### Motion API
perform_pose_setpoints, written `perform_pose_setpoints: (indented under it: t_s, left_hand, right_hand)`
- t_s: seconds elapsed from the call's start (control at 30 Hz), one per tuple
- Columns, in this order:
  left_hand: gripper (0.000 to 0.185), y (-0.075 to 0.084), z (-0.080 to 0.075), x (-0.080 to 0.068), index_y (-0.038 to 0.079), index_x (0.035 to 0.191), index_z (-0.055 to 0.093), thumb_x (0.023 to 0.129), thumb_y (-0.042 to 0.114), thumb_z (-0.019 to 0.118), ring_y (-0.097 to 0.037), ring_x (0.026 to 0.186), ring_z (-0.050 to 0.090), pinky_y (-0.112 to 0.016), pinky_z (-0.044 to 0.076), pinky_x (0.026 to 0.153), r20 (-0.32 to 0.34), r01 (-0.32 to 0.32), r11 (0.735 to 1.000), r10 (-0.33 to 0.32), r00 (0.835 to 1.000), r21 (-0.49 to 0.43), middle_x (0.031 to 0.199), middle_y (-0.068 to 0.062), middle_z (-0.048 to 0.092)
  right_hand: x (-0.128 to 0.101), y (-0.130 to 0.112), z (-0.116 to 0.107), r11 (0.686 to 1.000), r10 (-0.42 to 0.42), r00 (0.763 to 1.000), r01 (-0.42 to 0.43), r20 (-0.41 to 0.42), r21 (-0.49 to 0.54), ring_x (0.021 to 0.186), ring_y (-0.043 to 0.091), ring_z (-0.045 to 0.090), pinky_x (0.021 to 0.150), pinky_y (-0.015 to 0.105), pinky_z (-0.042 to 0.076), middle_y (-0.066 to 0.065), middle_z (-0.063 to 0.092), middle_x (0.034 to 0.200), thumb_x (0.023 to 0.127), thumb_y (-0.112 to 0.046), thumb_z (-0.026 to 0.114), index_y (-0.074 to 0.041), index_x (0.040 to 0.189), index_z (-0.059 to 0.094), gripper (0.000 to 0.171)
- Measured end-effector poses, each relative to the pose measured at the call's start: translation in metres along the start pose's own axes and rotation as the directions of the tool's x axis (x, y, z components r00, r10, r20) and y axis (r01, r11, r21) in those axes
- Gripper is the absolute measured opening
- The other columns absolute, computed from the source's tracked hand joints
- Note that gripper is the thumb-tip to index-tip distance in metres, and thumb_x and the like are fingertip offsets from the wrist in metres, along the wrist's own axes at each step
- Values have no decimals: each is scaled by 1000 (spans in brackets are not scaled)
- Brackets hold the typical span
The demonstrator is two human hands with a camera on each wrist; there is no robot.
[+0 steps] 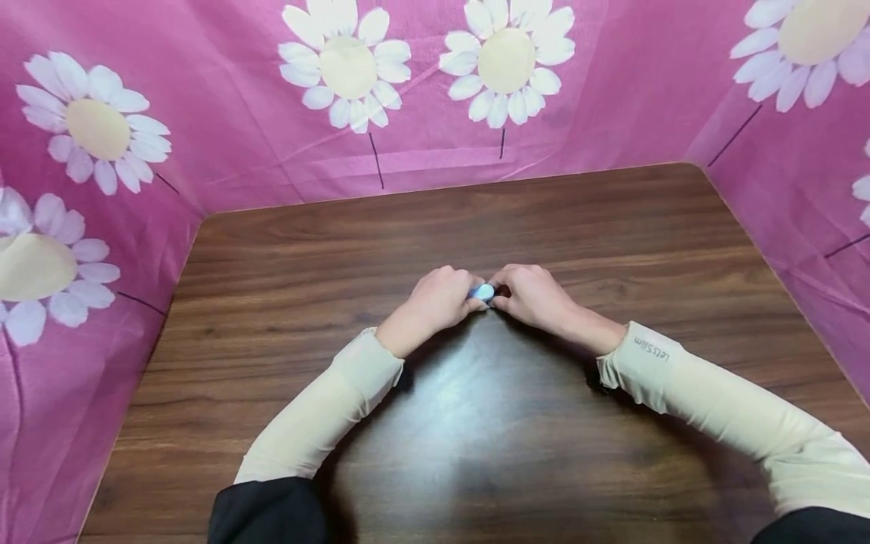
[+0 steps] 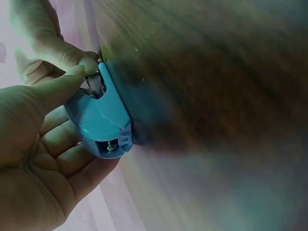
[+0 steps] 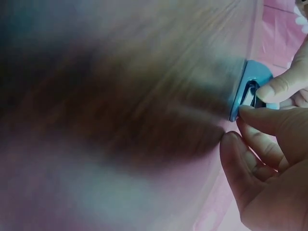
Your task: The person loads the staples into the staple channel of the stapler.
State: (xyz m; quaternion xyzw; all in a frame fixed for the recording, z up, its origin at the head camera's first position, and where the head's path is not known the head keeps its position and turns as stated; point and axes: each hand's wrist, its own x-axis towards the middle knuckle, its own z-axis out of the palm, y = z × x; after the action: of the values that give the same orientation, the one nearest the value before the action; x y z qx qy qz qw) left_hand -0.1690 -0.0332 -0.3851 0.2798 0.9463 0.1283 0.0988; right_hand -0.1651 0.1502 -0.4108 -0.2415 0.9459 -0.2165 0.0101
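Observation:
A small blue stapler [image 1: 484, 292] stands on the wooden table [image 1: 476, 219], held between both hands at the table's middle. My left hand [image 1: 469, 298] grips its blue plastic body [image 2: 101, 120], thumb on top and fingers underneath. My right hand [image 1: 499, 297] pinches the stapler's other end. In the left wrist view, the right hand's fingertips [image 2: 89, 62] meet my left thumb at the metal part [image 2: 94, 85] in the open top. The right wrist view shows only a blue edge of the stapler [image 3: 255, 77] beside the right hand's fingers [image 3: 262, 115]. Cream sleeves cover both forearms.
Pink cloth printed with white daisies [image 1: 347, 68] walls the table on the left, back and right. The dark wood surface around the hands carries nothing else. A bright glare patch [image 1: 476, 393] lies between my forearms.

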Motion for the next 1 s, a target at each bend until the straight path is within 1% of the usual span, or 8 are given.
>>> perform_pose_setpoints:
  t_s: [0.17,0.43,0.57,0.63,0.73,0.83,0.93,1.0]
  left_hand:
    - [35,-6,11,5,24,119,71,89,42,70,-19,80,66,-36,53,76,-3,-6,999,6,1000,-39,102,2,74]
    - [41,-9,15,4,33,128,64,90,48,65,-17,72,60,-36,49,60,-91,37,998,-41,995,-54,99,2,72]
    - [46,-10,14,2,33,132,61,89,51,65,-17,78,63,-36,49,62,-106,34,997,-41,993,-68,105,3,72]
    - [53,-13,11,-4,32,136,57,88,54,64,-18,91,67,-38,53,71,-134,38,997,-45,990,-60,118,4,70]
    - [64,-19,4,-17,28,143,50,89,61,60,-22,118,62,-43,49,96,-222,49,999,-44,974,16,136,1,62]
    - [74,-29,-3,-32,24,148,43,89,67,53,-28,137,46,-50,32,115,-339,118,982,-61,939,149,147,-6,51]
    - [85,-41,-7,-44,27,153,31,86,77,45,-33,146,31,-57,19,118,-398,233,944,-126,909,233,156,-11,37]
    - [90,-48,-8,-49,31,157,19,84,82,38,-34,150,18,-59,10,119,-385,292,925,-185,904,242,162,-11,23]
  right_hand:
    - [-1,8,6,1000,6,1000,-6,11,6,87,20,67,80,42,53,4,74,95,83,-17,76,-12,96,76,14]
    - [1,15,4,1000,2,1000,-2,-7,5,75,14,62,71,38,50,0,70,84,82,-20,76,-15,93,75,12]
    - [1,17,5,1000,10,1000,-10,-10,9,76,13,63,72,38,51,-2,71,84,82,-20,76,-16,93,75,12]
    - [1,18,5,1000,11,1000,-11,-10,11,76,12,63,72,38,52,-2,71,84,82,-21,76,-17,92,75,11]
    - [2,18,6,1000,9,1000,-9,-10,11,76,12,63,72,38,52,-3,72,84,82,-22,76,-17,93,75,11]
    - [0,19,5,1000,6,1000,-6,-16,9,77,12,63,74,39,51,-3,72,86,82,-22,76,-17,93,76,12]
    - [-1,19,3,1000,7,1000,-7,-18,7,78,12,63,75,39,51,-4,72,87,83,-23,76,-17,94,76,12]
    - [-2,20,2,1000,7,1000,-7,-14,3,78,13,62,75,40,50,-3,72,87,83,-24,75,-17,95,76,14]
